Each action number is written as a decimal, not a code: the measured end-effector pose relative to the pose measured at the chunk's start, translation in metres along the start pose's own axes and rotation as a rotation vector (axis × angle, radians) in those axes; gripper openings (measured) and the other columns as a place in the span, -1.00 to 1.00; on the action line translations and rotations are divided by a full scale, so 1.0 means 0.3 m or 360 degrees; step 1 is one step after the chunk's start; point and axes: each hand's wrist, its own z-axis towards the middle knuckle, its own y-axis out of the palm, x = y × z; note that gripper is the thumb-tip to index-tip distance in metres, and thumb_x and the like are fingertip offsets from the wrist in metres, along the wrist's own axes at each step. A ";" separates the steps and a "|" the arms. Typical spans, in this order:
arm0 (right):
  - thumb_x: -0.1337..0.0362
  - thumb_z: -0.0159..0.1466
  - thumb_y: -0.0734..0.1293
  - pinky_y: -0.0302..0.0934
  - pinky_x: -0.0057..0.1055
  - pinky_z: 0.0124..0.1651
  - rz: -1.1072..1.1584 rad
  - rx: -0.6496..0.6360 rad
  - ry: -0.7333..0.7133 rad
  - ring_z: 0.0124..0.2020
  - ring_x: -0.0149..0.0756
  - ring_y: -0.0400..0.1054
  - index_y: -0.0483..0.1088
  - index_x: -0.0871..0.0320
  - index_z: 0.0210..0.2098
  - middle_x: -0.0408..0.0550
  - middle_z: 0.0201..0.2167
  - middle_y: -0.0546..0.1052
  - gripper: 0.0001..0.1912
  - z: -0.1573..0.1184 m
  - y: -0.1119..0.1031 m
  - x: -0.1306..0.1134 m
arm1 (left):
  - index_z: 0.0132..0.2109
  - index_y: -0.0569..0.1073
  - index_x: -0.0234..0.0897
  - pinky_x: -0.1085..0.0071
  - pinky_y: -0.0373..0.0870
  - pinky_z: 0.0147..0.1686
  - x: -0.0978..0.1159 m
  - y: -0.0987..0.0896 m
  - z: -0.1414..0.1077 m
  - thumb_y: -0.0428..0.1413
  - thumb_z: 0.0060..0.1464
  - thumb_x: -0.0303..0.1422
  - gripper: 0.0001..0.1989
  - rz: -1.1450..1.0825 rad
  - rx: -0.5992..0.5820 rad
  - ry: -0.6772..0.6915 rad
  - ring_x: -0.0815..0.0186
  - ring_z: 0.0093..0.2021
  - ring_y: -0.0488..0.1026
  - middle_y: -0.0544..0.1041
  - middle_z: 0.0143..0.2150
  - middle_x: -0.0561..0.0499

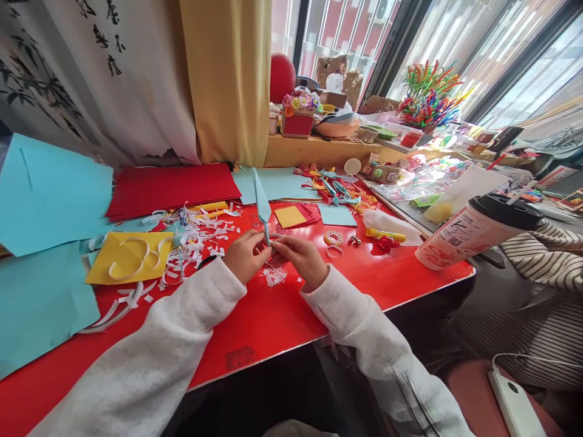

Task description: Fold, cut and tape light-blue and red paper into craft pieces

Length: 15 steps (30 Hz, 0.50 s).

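Observation:
A narrow, pointed piece of folded light blue paper (261,197) stands upright between my hands, over the red table. My left hand (246,256) is closed, its fingers pinching the paper near its lower end. From the other side my right hand (303,258) pinches the same lower end. The fingers partly hide how it is folded there. Just beyond the hands lie yellow and red paper squares (288,217) and a light blue square (337,215). White paper scraps (274,277) are on the table beneath my hands.
A tape roll (333,238) and a yellow tube (385,235) lie to the right, near a lidded drink cup (460,240). Left are white paper strips (200,233), yellow paper (109,255), red sheets (170,188) and blue sheets (50,200). A person in striped clothing (542,309) sits at right.

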 end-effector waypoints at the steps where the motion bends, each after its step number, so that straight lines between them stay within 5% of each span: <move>1: 0.12 0.02 0.25 0.31 -0.43 -0.45 -0.0050 0.0004 -0.0033 -0.56 -0.42 0.37 0.30 0.23 -0.36 -0.14 -0.58 0.41 -0.70 0.000 0.002 0.006 | -0.33 0.37 -0.34 0.45 0.27 -0.35 -0.002 0.002 -0.001 -0.06 -0.08 -0.39 -0.83 0.0041 0.0030 -0.0010 0.37 -0.39 0.32 0.35 -0.38 0.00; 8: 0.25 0.15 0.14 0.24 -0.50 -0.52 -0.0811 0.0075 -0.0344 -0.62 -0.47 0.30 0.31 0.21 -0.35 -0.13 -0.60 0.38 -0.81 -0.008 0.001 0.028 | -0.22 0.37 -0.37 0.49 0.28 -0.35 -0.022 0.036 -0.011 -0.07 -0.07 -0.41 -0.75 0.0139 0.0133 0.0008 0.39 -0.40 0.34 0.42 -0.33 -0.03; 15: 0.38 0.17 0.09 0.18 -0.52 -0.44 -0.1428 0.0089 -0.0766 -0.55 -0.47 0.26 0.33 0.27 -0.33 -0.05 -0.54 0.41 -0.79 -0.019 0.009 0.006 | -0.37 0.41 -0.35 0.48 0.25 -0.42 -0.025 0.041 -0.013 -0.08 -0.06 -0.38 -0.80 0.0377 0.0142 0.0011 0.37 -0.45 0.33 0.42 -0.46 -0.01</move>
